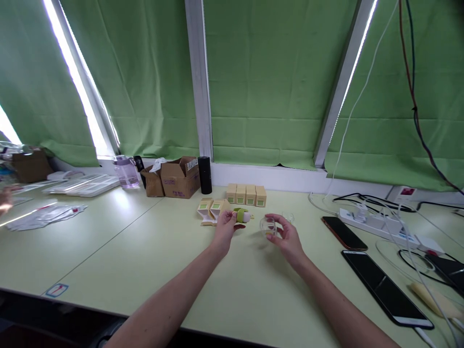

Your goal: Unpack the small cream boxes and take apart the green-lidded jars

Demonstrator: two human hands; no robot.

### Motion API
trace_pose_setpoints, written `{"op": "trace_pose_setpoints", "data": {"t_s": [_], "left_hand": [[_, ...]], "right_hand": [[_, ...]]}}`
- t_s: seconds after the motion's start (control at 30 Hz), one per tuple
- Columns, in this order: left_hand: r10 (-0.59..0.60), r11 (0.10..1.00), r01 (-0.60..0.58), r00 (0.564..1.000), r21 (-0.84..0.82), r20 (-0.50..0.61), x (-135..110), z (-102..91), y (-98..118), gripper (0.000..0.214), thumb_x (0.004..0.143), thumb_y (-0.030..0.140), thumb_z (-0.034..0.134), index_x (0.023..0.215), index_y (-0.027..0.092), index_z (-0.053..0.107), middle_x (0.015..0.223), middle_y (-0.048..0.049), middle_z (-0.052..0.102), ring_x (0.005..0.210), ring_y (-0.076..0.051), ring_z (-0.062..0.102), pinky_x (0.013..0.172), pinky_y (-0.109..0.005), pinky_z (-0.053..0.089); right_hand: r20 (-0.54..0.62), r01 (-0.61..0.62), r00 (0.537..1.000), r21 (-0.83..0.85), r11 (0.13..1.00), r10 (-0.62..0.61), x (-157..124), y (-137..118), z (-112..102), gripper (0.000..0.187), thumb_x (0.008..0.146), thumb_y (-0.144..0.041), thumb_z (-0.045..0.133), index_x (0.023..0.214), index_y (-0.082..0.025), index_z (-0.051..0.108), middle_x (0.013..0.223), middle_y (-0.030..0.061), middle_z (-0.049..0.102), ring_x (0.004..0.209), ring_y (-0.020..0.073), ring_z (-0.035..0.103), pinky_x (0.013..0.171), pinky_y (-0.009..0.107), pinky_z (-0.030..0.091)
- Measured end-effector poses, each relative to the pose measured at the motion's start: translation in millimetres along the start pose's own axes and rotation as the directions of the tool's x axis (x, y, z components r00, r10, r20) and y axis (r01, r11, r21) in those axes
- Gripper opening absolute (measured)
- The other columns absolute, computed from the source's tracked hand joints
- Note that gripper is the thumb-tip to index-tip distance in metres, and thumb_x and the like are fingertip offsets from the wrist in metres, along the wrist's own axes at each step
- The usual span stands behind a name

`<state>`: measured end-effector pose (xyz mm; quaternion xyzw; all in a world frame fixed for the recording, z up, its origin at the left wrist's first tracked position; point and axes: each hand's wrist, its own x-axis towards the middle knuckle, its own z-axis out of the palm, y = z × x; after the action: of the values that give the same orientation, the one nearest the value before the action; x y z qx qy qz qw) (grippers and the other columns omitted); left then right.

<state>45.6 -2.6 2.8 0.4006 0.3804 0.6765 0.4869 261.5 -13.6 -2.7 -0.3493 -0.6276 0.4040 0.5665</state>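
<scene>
My left hand (225, 228) is closed on a small green and pale pink figurine (242, 215), holding it sideways above the table. A little to the right, my right hand (288, 239) grips a clear plastic cup (267, 226) between thumb and fingers; something small and yellow shows at its bottom. Just behind my right fingers lies another clear piece (289, 217), partly hidden. Beside my left hand are open cardboard cartons (206, 209) with green labels, their flaps spread. A row of several small closed boxes (240, 194) stands behind the figurine.
Brown cardboard boxes (180, 180), a black cylinder (205, 175) and a purple bottle (126, 171) stand along the back. Two phones (386, 287), a power strip (377, 227) and loose cables lie at right. At far left, another person's hand (5, 199) shows near flat packets (45, 215).
</scene>
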Motion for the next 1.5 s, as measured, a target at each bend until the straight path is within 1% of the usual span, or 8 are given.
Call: {"op": "trace_pose_setpoints", "data": {"t_s": [0.2, 0.3, 0.43, 0.57, 0.8, 0.9, 1.1, 1.5], "left_hand": [[-0.013, 1.000, 0.013, 0.999, 0.007, -0.051, 6.0, -6.6, -5.2, 0.042, 0.077, 0.048, 0.084, 0.082, 0.019, 0.054, 0.089, -0.0033, 0.067, 0.084, -0.019, 0.068, 0.071, -0.035, 0.062], [-0.012, 1.000, 0.013, 0.999, 0.016, -0.043, 5.1, -5.6, -5.8, 0.043, 0.076, 0.049, 0.085, 0.083, 0.019, 0.055, 0.088, -0.0028, 0.066, 0.083, -0.019, 0.067, 0.070, -0.035, 0.062], [-0.012, 1.000, 0.013, 0.999, 0.022, -0.038, 3.3, -3.9, -4.4, 0.043, 0.076, 0.049, 0.084, 0.084, 0.019, 0.055, 0.086, -0.0019, 0.066, 0.081, -0.018, 0.066, 0.070, -0.034, 0.062], [-0.014, 1.000, 0.014, 0.999, 0.025, -0.029, 2.2, -3.0, -2.8, 0.043, 0.076, 0.049, 0.084, 0.083, 0.019, 0.054, 0.085, -0.0016, 0.066, 0.080, -0.017, 0.066, 0.069, -0.033, 0.061], [-0.020, 0.999, 0.021, 0.999, 0.032, -0.028, 1.0, -2.0, -2.7, 0.042, 0.077, 0.049, 0.083, 0.085, 0.019, 0.055, 0.089, -0.0023, 0.067, 0.081, -0.017, 0.067, 0.069, -0.034, 0.061], [-0.025, 0.999, 0.026, 0.999, 0.040, -0.030, 0.0, -1.2, -1.9, 0.042, 0.078, 0.049, 0.083, 0.085, 0.018, 0.056, 0.089, -0.0029, 0.068, 0.082, -0.018, 0.068, 0.071, -0.034, 0.061], [-0.030, 0.999, 0.031, 0.999, 0.043, -0.032, -0.6, -0.4, -0.2, 0.043, 0.077, 0.049, 0.084, 0.083, 0.018, 0.055, 0.087, -0.0026, 0.068, 0.080, -0.017, 0.068, 0.070, -0.033, 0.061], [-0.020, 0.999, 0.021, 0.999, 0.037, -0.028, 0.7, -2.4, -2.7, 0.044, 0.076, 0.050, 0.085, 0.084, 0.019, 0.056, 0.088, -0.0034, 0.067, 0.082, -0.018, 0.068, 0.071, -0.034, 0.062]], "right_hand": [[-0.260, -0.044, 0.964, -0.326, 0.944, -0.045, 50.5, 1.1, -73.2, 0.052, 0.064, -0.028, 0.076, 0.115, -0.021, 0.067, 0.111, 0.0087, 0.074, 0.096, 0.0243, 0.067, 0.077, 0.036, 0.054], [-0.203, -0.156, 0.979, -0.646, 0.747, 0.030, 74.0, 10.5, -109.9, 0.053, 0.066, -0.020, 0.069, 0.118, -0.022, 0.064, 0.115, 0.0072, 0.074, 0.100, 0.0214, 0.070, 0.083, 0.033, 0.055], [-0.147, -0.205, 0.979, -0.741, 0.640, 0.143, 87.6, 29.2, -135.3, 0.056, 0.060, -0.008, 0.065, 0.114, -0.020, 0.069, 0.104, 0.0072, 0.076, 0.092, 0.0210, 0.071, 0.080, 0.030, 0.054], [-0.073, -0.222, 0.959, -0.795, 0.564, 0.275, 88.0, 47.6, -138.6, 0.050, 0.058, -0.005, 0.064, 0.104, -0.020, 0.073, 0.100, 0.0062, 0.077, 0.087, 0.0200, 0.072, 0.071, 0.026, 0.053], [0.012, -0.148, 0.946, -0.874, 0.463, 0.325, 94.1, 52.0, -135.4, 0.077, 0.061, -0.012, 0.074, 0.136, -0.024, 0.064, 0.128, 0.0095, 0.071, 0.121, 0.0312, 0.062, 0.093, 0.037, 0.050], [0.045, -0.111, 0.941, -0.897, 0.429, 0.337, 98.7, 49.2, -132.9, 0.074, 0.061, -0.024, 0.083, 0.133, -0.030, 0.067, 0.126, 0.0079, 0.071, 0.129, 0.0366, 0.055, 0.100, 0.043, 0.047], [0.101, -0.070, 0.922, -0.906, 0.418, 0.373, 109.1, 46.8, -126.1, 0.049, 0.069, -0.032, 0.082, 0.117, -0.031, 0.075, 0.116, 0.0040, 0.074, 0.111, 0.0274, 0.065, 0.094, 0.037, 0.050], [0.058, -0.078, 0.935, -0.929, 0.362, 0.351, 124.2, 41.0, -111.5, 0.054, 0.066, -0.028, 0.082, 0.120, -0.031, 0.074, 0.112, 0.0040, 0.075, 0.105, 0.0272, 0.067, 0.090, 0.038, 0.051]]}}
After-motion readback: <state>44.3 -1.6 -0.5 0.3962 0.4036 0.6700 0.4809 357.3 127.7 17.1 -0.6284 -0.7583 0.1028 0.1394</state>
